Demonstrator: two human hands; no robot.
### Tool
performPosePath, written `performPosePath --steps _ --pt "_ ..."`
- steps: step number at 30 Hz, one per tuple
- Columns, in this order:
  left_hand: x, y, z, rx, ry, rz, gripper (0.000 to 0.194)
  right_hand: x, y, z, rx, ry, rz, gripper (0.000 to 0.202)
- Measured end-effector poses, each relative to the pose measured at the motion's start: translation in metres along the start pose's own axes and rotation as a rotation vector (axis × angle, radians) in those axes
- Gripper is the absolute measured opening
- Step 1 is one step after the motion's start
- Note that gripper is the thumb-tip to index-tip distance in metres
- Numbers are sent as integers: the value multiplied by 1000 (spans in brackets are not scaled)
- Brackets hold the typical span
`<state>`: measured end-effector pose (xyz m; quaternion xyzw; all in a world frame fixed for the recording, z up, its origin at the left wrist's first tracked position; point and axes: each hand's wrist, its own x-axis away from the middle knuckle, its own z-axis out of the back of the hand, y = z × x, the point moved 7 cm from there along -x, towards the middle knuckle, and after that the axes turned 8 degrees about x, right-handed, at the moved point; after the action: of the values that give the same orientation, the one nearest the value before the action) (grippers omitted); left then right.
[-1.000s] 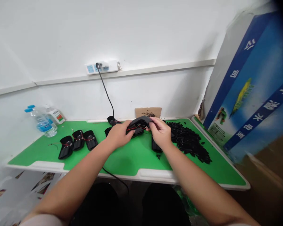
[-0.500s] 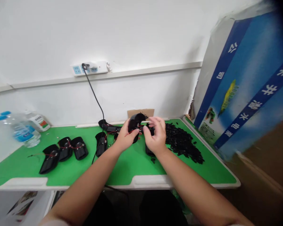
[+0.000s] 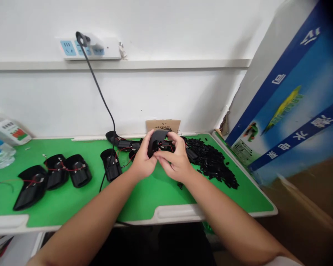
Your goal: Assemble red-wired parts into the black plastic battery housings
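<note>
A curved black housing is held up between both hands above the middle of the green table. My left hand grips its left side, thumb in front. My right hand has its fingers on the right edge, with thumb and fingertips close together at the lower front; any small part there is hidden. Behind the hands, more black housings joined by red wires lie on the table. Just left stands another black housing. A heap of small black pieces spreads to the right.
Several wired black housings, one at the far left, rest on the green table. Clear bottles stand at left. A black cable hangs from the wall socket strip. A large blue box rises at right.
The view has moved closer and to the right. My right hand, whose fingers were spread beside the housing, now touches it. The housing has turned, showing more of its outer face.
</note>
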<state>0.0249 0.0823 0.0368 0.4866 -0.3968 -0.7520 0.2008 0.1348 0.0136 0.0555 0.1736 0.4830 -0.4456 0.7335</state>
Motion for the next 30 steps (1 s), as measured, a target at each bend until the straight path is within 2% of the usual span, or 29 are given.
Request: performPosePath --steps 4,7,12,16,20,26,30 --pt "-1 -1 -6 168 -10 78 65 3 8 7 -43 132 -139 13" --pt "1 -3 -10 231 -36 132 68 4 11 9 -107 185 -207 11" --pt "6 -10 -9 313 -48 235 77 2 12 12 -131 196 -215 11" --pt "8 -13 -10 394 -61 312 78 1 10 14 -146 221 -165 8" --pt "8 -14 -10 486 -25 358 74 -1 10 13 -173 228 -152 9" --pt "11 -15 -13 687 39 484 76 -2 10 12 -178 240 -172 10" --pt "12 -12 -15 759 27 553 75 1 21 12 -182 266 -267 16"
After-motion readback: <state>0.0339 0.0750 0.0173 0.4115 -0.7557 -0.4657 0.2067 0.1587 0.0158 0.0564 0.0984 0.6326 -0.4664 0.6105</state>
